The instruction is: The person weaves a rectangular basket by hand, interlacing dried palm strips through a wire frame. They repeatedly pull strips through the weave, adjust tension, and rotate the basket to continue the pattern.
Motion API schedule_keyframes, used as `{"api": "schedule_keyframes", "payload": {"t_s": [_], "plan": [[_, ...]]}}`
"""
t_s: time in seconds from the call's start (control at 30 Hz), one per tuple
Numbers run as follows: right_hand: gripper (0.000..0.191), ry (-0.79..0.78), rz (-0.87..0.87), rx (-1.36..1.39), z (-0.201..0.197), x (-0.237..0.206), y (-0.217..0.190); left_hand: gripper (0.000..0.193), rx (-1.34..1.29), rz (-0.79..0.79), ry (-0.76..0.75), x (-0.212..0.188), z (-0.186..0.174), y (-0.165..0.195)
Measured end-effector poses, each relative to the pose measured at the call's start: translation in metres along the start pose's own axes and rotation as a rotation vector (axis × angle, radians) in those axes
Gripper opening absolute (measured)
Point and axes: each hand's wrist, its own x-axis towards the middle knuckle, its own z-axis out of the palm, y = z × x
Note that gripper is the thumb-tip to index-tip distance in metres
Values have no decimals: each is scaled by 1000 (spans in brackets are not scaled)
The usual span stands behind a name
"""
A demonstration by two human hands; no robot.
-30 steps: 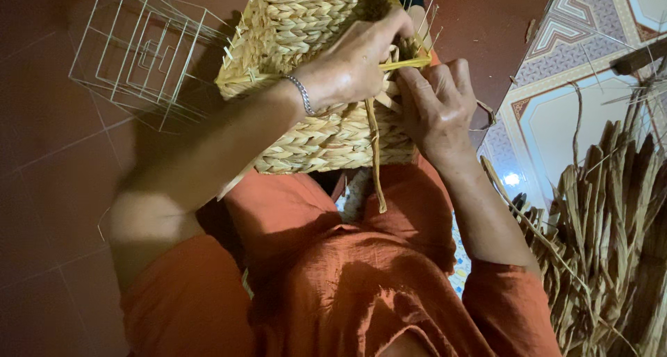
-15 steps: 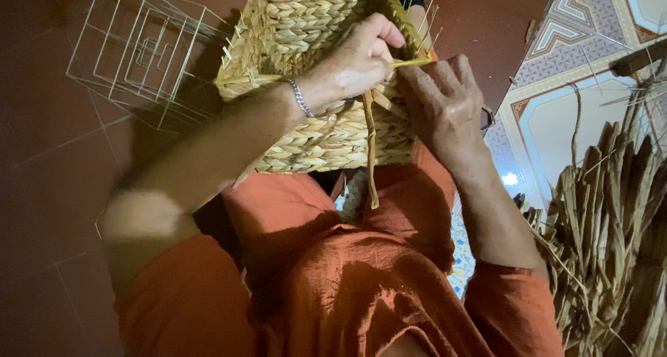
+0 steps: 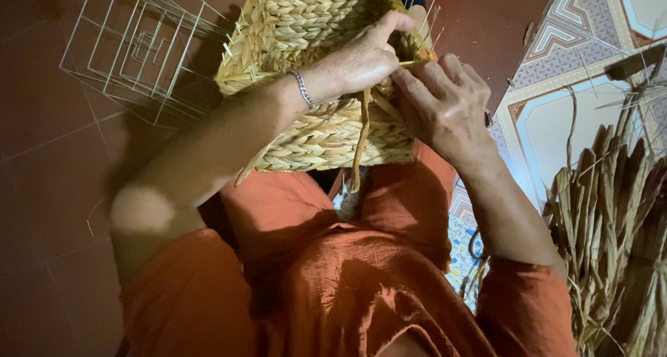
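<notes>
Basket: woven, boxy, pale straw colour, plaited in thick braided rows that run across its side; stray strand ends stick out along its corners and rim. It rests on my lap, against my orange trousers, tipped so that one braided wall faces up and the open top points away from me. A loose flat strand hangs from the upper edge down over the braided wall, past its lower edge. My left hand lies over the top of the basket, fingers curled and pinched on a thin strand at the rim; a silver chain bracelet sits at that wrist. My right hand is just beside it, fingers bent and pressed onto the weave at the right corner; whether it grips a strand I cannot tell. Wire frame: white, box-shaped, on the dark red floor tiles beyond the basket's left corner. Bundle of dried reeds: heaped at my right side.
</notes>
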Motion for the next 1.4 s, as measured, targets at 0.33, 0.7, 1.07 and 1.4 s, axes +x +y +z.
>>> {"api": "schedule_keyframes", "payload": {"t_s": [0.33,0.7,1.07,1.4], "plan": [[30,70,-113,-2,14,7,5,56,312,446,101,-42,-19,-6],[42,-799,225,-101,-13,36,10,9,376,471,201,-33,-19,-14],[20,-405,-152,-143,-13,30,11,7,308,262,87,-23,-22,-26],[19,-557,-22,-195,-14,44,11,6,323,377,147,-23,-19,-28]]}}
